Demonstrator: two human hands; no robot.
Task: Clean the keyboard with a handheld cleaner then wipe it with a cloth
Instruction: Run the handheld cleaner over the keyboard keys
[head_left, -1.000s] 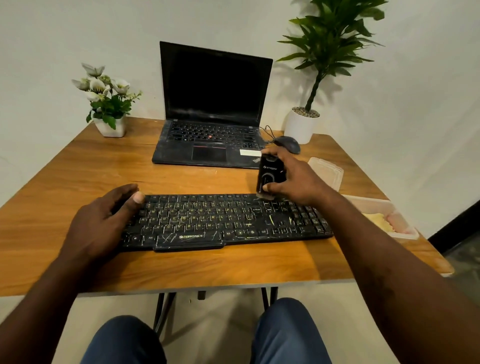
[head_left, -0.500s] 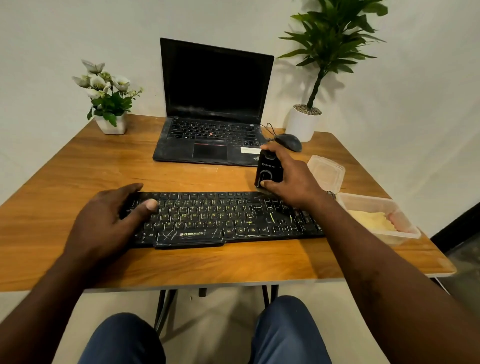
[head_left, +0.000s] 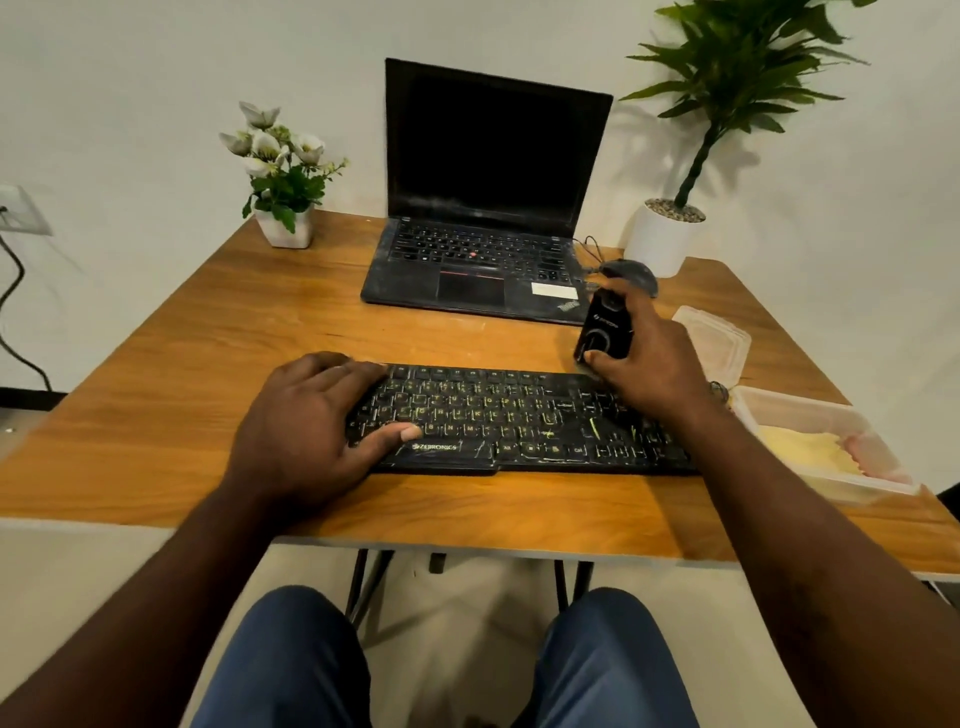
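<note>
- One black keyboard (head_left: 519, 415)
- One handheld cleaner (head_left: 605, 332)
- Two hands: the left hand (head_left: 306, 431) and the right hand (head_left: 649, 364)
- One laptop (head_left: 488, 208)
- One mouse (head_left: 631, 273)
- Two potted plants, each in a white pot: a flowering plant (head_left: 283, 171) and a leafy plant (head_left: 727, 67)
- One clear plastic container (head_left: 789, 400) and one lid (head_left: 711, 338)
- One wooden table (head_left: 208, 353)
- One wall socket (head_left: 21, 210)
- Two legs in blue trousers: the left leg (head_left: 291, 660) and the right leg (head_left: 613, 654)
</note>
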